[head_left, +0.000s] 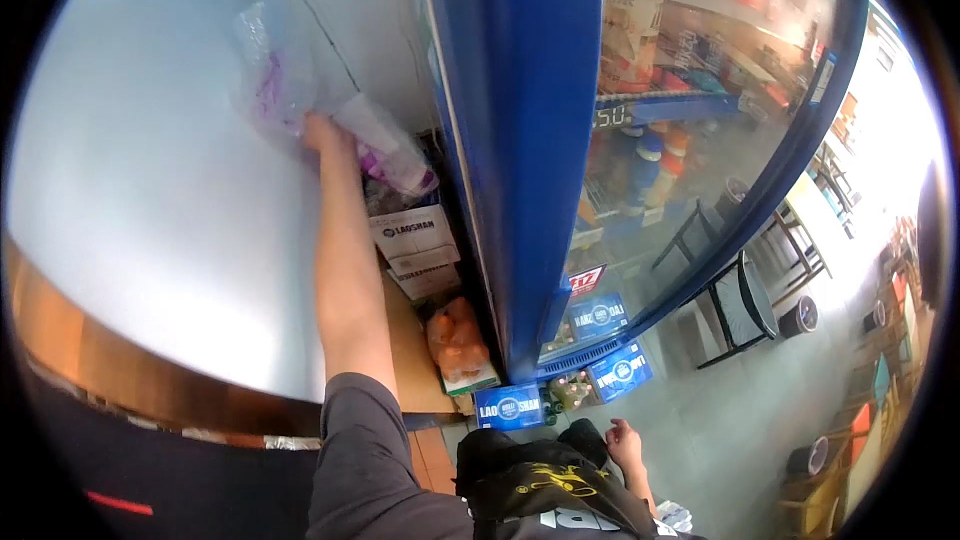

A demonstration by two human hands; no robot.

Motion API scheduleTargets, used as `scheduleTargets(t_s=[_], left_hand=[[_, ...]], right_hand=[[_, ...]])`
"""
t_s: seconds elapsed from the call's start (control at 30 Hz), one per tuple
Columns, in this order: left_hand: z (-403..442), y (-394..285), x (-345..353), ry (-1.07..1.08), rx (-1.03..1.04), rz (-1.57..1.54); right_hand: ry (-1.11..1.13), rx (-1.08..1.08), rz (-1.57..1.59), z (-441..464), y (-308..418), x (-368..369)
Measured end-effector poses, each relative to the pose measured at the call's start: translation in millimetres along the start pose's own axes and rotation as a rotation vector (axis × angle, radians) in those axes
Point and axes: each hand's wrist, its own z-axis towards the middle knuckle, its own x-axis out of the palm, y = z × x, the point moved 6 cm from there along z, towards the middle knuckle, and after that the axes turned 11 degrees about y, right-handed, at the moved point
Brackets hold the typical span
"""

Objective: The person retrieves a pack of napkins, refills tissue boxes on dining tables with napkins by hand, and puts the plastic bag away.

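Observation:
My left arm is stretched forward over the pale surface. My left hand (325, 132) is closed on a crumpled clear plastic bag (268, 85) with purple print. Against that hand's right side lies another clear plastic package (390, 152), with purple inside. Below it stand white cartons (415, 232) lettered LAOSHAN. Down by my right hip hangs my right hand (625, 442), its fingers loosely bent and apart, with nothing in them.
A tall blue display fridge (530, 140) with a glass door stands right of my left arm. Near its base are an orange bag (457, 342), blue LAOSHAN boxes (508, 407) and several bottles (572, 390). A black chair (740, 305) stands farther right.

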Motion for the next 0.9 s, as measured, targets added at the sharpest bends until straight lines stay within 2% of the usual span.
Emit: scheduleTargets(t_s=[0.03, 0.1, 0.13, 0.2, 0.23, 0.3, 0.33, 0.4, 0.43, 0.47, 0.5, 0.6, 0.63, 0.7, 0.73, 0.8, 0.83, 0.87, 0.9], left_hand=[[8.1, 9.5, -17.3, 0.007, 0.014, -0.018], [15.1, 22.4, -55.0, -0.038, 0.131, 0.204], [-9.7, 14.1, -53.2, -0.038, 0.123, 0.201], [-75.9, -4.8, -39.8, -0.249, -0.178, 0.552], [-68.7, 10.3, -56.0, -0.254, -0.183, 0.549], [-50.6, 44.1, -101.0, -0.047, 0.037, 0.548], [-79.2, 36.4, -100.4, -0.096, -0.001, 0.591], [-161.4, 21.6, -115.5, -0.202, -0.089, 0.682], [-188.4, 13.0, -117.4, -0.098, -0.05, 0.662], [-216.0, 3.1, -110.5, 0.014, -0.005, 0.642], [-270.6, -14.4, -102.0, 0.031, 0.027, 0.725], [-422.9, -3.9, -151.4, 0.35, -0.127, 0.955], [-480.7, 3.8, -183.8, 0.405, -0.215, 1.053], [-607.7, 18.0, -289.4, 0.409, -0.501, 1.291], [-673.1, 18.5, -352.7, 0.368, -0.664, 1.433], [-809.0, -4.7, -475.9, 0.264, -1.019, 1.73], [-897.7, -13.4, -558.5, 0.388, -1.139, 2.143], [-942.5, -42.6, -559.4, 0.181, -1.385, 2.0], [-973.7, -66.1, -553.0, 0.003, -1.506, 1.916]], right_hand=[[-0.009, 0.014, 0.006, -10.1, -3.3, 1.0], [-0.005, 0.114, -0.004, -22.1, -11.2, 2.5], [-0.01, 0.121, -0.006, -25.4, -15.0, 3.6], [0.016, 0.126, -0.024, -27.5, -24.5, 6.4], [0.019, 0.126, -0.033, -24.4, -24.7, 6.0], [0.046, 0.092, -0.066, -12.2, -27.2, 3.9], [0.124, 0.173, -0.09, -6.4, -15.7, -5.5], [0.102, 0.03, -0.094, 10.5, -24.1, -10.4], [0.053, -0.06, -0.099, 21.9, -32.1, -13.0], [0.086, -0.019, -0.169, 33.6, -29.8, -19.6], [0.071, -0.051, -0.177, 42.5, -27.0, -24.2], [0.221, -0.194, -0.258, 85.7, -33.3, -21.0], [0.313, -0.197, -0.332, 107.3, -39.0, -16.3], [0.354, -0.418, -0.417, 142.9, -34.6, -11.3], [0.482, -0.409, -0.456, 157.9, -25.9, -13.3], [0.571, -0.464, -0.583, 184.3, -11.2, -15.8], [0.607, -0.501, -0.616, 198.3, -10.8, -14.2], [0.62, -0.529, -0.65, 204.0, -2.8, -17.0], [0.662, -0.573, -0.708, 212.1, -3.2, -16.8]])
